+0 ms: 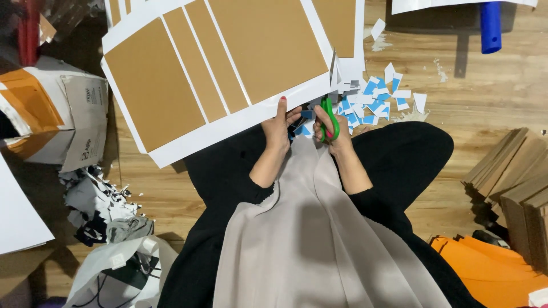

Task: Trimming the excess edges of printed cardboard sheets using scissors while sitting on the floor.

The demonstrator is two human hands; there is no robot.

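Both hands work just above the lap: the left hand (278, 126) pinches the white edge of the printed brown sheet (228, 63), the right hand (334, 128) is closed around green scissors (327, 117), apparently mid-cut, with paper scraps (377, 97) beyond.

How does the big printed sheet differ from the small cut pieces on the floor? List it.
The printed sheet is large, whole, with brown panels, and the left hand holds its edge; the cut pieces are tiny, blue and white, scattered loose beside the right hand with green scissors. Both have white margins.
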